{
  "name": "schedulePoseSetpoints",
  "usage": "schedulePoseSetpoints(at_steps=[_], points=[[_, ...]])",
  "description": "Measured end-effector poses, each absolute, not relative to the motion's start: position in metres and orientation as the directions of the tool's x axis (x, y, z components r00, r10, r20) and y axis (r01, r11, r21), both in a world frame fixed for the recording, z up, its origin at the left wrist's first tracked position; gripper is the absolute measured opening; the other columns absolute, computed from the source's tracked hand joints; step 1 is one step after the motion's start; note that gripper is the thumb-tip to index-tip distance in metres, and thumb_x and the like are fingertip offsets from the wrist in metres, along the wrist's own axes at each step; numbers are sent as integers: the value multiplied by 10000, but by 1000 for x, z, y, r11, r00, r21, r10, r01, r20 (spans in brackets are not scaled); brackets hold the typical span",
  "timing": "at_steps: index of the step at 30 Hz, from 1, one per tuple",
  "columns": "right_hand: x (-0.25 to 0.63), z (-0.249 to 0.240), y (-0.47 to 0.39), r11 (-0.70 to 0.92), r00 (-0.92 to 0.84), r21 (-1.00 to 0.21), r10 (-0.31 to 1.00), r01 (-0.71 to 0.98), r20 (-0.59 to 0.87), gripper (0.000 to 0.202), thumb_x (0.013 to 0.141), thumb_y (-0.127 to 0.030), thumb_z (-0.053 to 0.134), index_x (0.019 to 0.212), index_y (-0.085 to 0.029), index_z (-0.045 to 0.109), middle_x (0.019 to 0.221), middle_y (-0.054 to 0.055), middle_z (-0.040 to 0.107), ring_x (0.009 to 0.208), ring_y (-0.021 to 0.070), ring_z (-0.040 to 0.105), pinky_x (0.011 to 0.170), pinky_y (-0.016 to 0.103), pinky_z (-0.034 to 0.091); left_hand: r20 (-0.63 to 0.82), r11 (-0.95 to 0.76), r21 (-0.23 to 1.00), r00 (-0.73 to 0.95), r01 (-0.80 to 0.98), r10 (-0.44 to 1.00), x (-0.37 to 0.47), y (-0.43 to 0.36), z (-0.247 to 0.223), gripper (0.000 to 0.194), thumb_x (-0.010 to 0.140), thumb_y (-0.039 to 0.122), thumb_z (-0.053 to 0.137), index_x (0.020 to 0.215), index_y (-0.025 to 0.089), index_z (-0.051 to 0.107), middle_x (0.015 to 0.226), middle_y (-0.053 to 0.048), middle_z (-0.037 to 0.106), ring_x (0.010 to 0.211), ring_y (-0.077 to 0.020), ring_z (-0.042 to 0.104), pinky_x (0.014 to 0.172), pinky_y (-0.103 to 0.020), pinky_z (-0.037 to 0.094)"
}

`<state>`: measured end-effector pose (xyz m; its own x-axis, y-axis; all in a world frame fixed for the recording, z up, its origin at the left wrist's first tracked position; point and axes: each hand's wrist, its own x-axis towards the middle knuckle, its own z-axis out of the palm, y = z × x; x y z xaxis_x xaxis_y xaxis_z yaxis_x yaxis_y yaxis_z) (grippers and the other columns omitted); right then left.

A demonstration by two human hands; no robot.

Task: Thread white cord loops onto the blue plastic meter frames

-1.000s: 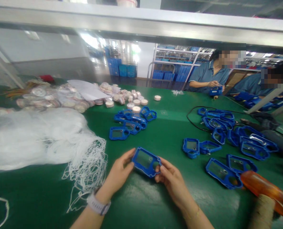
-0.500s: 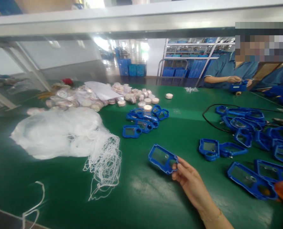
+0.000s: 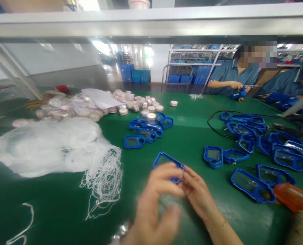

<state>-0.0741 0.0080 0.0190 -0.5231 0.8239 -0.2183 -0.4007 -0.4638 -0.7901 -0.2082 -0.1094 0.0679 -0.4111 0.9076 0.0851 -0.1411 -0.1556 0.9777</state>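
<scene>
"Where was the blue frame (image 3: 172, 159)?"

"In the right hand (image 3: 197, 193), its right end pinched between thumb and fingers. Whether it also rested on the green table (image 3: 138, 163), I couldn't tell."

"And the left hand (image 3: 151, 207)?"

"Blurred, in front of the frame, thumb well apart from its bent fingers. I couldn't tell if the fingertips touched the rim."

"What made for good handling?"

"A light, steady pinch on the rim, I'd say, with fingers off the see-through window (image 3: 162, 160), which probably smudged easily. The left hand hid much of the frame, so a lower approach would have served better."

"Anything in the way?"

"Tangled white string (image 3: 106, 177) spilled from the plastic bag (image 3: 49, 146) on the left and could have snagged a wrist. More blue frames (image 3: 252, 185) crowded the right, one just beside an orange object (image 3: 296, 196)."
</scene>
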Motion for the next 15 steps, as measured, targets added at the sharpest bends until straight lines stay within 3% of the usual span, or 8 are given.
schedulePoseSetpoints(at_steps=[2,4,7,9,15], points=[[-74,21,7,-459,-526,-784,826,-418,-202,316,740,-291,711,1028,-183,638,729,-1,630,542,95,580,531,207,468,161,-202,979,-499,-27,851,-222,-93,59,415,803,273,597,1204,269,489,1432,-28,341,1350,-296,210,1113,-472,139],[-76,23,5,-458,-532,-782,824,-422,-195,323,730,-302,718,1021,-183,641,716,-3,623,536,96,577,532,215,466,54,-109,990,-471,-90,880,-237,-79,48,546,828,295,573,1324,240,351,1445,-80,314,1331,-282,265,1102,-462,164],[-78,24,3,-457,-540,-787,819,-414,-192,344,706,-313,738,1011,-181,647,704,-1,619,529,99,572,529,223,463,-159,61,929,-246,-364,956,-247,-70,32,721,832,354,575,1406,199,168,1324,-163,468,1168,-290,493,1009,-461,323],[-79,25,1,-453,-542,-792,819,-410,-188,341,706,-313,738,1009,-182,650,704,-1,617,531,101,571,531,226,463,-152,69,897,-158,-437,976,-244,-70,28,782,823,367,594,1416,185,119,1191,-169,580,1038,-283,584,934,-447,392],[-81,23,-1,-437,-545,-804,820,-403,-173,319,736,-308,715,1026,-192,649,713,-6,612,543,95,575,543,217,461,-111,5,907,-229,-421,967,-232,-72,30,685,849,344,575,1398,185,198,981,-119,674,891,-251,640,848,-406,453]])
